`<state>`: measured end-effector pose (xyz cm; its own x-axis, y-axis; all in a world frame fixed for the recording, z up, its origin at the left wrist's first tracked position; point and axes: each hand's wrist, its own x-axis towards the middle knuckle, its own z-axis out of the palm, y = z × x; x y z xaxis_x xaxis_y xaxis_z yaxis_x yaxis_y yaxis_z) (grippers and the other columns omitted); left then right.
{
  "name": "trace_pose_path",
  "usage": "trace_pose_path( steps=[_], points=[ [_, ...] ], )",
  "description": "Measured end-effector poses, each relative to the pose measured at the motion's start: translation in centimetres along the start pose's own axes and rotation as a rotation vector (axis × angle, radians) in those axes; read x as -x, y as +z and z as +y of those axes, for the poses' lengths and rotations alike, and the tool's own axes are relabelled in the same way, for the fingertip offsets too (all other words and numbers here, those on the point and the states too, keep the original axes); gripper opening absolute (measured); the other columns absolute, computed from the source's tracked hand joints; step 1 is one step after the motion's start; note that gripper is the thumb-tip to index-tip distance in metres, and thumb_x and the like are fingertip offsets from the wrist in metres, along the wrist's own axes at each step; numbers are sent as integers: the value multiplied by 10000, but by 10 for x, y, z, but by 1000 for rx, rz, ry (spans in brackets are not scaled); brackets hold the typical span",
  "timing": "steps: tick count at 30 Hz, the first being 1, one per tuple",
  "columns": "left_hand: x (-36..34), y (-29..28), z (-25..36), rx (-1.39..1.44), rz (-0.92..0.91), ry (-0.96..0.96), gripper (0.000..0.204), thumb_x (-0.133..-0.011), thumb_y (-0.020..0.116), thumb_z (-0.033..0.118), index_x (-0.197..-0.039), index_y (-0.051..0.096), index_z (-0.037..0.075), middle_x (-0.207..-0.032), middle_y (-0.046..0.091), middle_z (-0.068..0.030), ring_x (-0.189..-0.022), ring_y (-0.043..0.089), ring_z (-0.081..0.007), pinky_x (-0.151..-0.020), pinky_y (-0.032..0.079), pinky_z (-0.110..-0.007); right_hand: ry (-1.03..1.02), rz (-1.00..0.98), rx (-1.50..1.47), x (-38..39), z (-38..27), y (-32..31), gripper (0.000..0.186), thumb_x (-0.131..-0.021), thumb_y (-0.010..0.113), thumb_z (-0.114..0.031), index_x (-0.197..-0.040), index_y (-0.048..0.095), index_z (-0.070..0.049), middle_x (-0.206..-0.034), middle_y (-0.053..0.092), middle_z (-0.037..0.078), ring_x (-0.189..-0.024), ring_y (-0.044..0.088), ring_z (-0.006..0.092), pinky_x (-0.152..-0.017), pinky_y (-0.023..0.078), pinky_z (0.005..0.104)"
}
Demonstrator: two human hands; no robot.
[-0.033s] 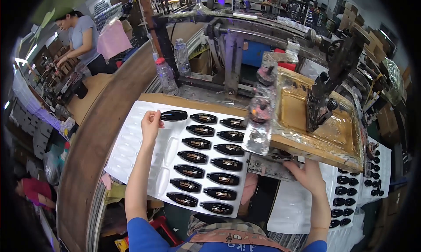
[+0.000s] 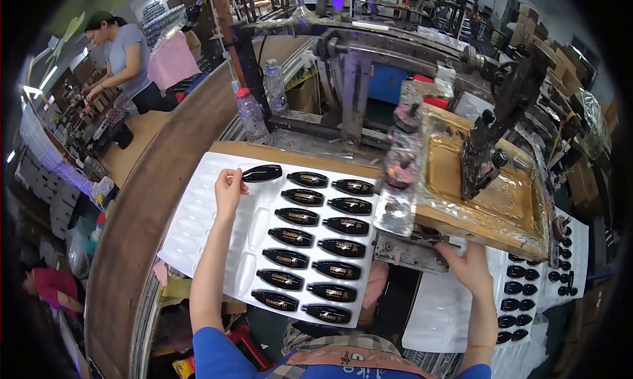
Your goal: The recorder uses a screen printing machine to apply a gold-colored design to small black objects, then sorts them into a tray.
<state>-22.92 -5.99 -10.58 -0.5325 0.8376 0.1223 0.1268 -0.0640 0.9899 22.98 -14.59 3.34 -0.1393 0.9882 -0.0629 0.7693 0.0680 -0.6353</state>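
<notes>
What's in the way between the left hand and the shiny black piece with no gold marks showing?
Nothing that I can see. The left hand has its fingertips right at the narrow end of the black piece. The nearest gold-marked piece is to the right, not between them.

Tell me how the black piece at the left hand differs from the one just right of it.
The held piece shows a plain face; the neighbouring piece bears gold print. The held piece is gripped at one end by the left hand; the neighbouring piece lies untouched on the white tray. The held piece slants up rightward, the neighbouring piece slightly down. Both are glossy, black and tapered.
</notes>
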Motion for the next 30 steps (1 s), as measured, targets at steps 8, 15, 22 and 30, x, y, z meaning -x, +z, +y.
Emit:
trace_pose_path(
  steps=[8, 15, 22, 30],
  points=[
    [-2, 21, -43, -16, 74, -116, 135, -841, 479, 177, -817, 443, 49, -507, 480, -45, -367, 450, -112, -306, 348, -236, -103, 433, 57, 60, 92, -24, 504, -774, 553, -97, -1223, 350, 9, -1200, 438, 151, -1022, 476, 238, -837, 382, 328],
    [3, 27, -47, -117, 104, -176, 119, -836, 435, 159, -854, 440, 41, -488, 471, -59, -322, 416, -130, -274, 290, -268, 161, 410, 471, 132, 149, -32, 440, -779, 529, -118, -1181, 399, 5, -1201, 409, 229, -1032, 468, 341, -850, 384, 385],
    [12, 29, -49, -166, -48, -350, 208, -822, 381, 102, -1008, 360, 13, -525, 478, -77, -340, 423, -149, -287, 305, -289, 643, 202, 614, 181, 193, -20, 469, -696, 615, -224, -1089, 459, -21, -982, 514, 202, -894, 514, 365, -747, 422, 416],
    [37, 42, 18, -992, -35, 224, 221, -788, 461, 118, -947, 443, -34, -698, 560, -257, -664, 543, -417, -596, 421, -480, 526, 332, 523, 203, 218, -17, 470, -664, 600, -85, -1103, 438, -36, -927, 498, 180, -801, 522, 328, -718, 423, 383]
  ],
)
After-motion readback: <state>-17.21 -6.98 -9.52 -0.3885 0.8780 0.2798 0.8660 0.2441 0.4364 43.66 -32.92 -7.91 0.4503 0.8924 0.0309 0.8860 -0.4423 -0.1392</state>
